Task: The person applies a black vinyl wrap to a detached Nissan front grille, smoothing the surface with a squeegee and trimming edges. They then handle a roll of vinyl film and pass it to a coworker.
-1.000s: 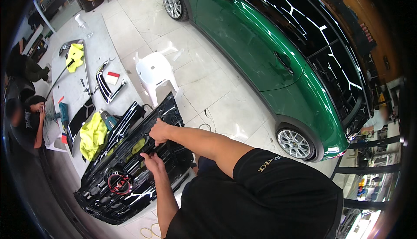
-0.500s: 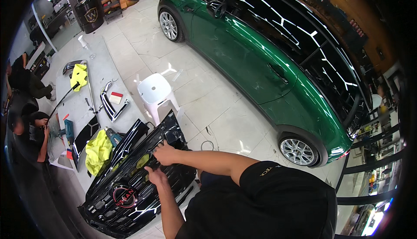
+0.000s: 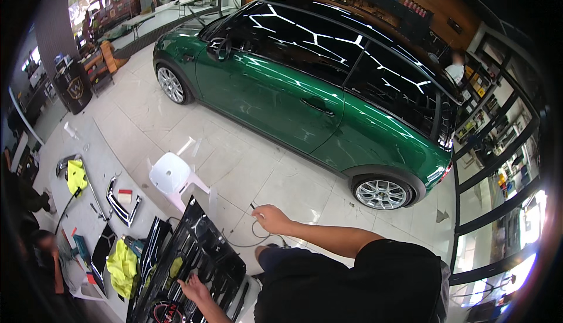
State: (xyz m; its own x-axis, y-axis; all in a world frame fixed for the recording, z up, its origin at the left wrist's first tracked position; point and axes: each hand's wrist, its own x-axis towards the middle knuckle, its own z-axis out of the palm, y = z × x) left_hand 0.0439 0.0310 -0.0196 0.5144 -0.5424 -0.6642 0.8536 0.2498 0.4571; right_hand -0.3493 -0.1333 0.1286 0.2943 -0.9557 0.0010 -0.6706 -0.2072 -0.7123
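Observation:
A glossy black car grille with a round badge leans at the edge of the work table in front of me. My left hand is at its slats, with finger and thumb apart and nothing seen between them. My right hand is raised to the right of the grille, over the floor. Its fingers are closed on a small slim dark tool whose tip sticks out; its exact kind is too small to make out. Left of the grille lies a yellow cloth, beside a teal heat gun.
The grey table also bears chrome trim, a red and white squeegee and another yellow cloth. A white stool stands beyond the grille. A green car fills the far side. A co-worker sits at left.
My right hand has left the grille and moved right, now showing the small tool. The left hand stays near the slats. The view has swung up and right.

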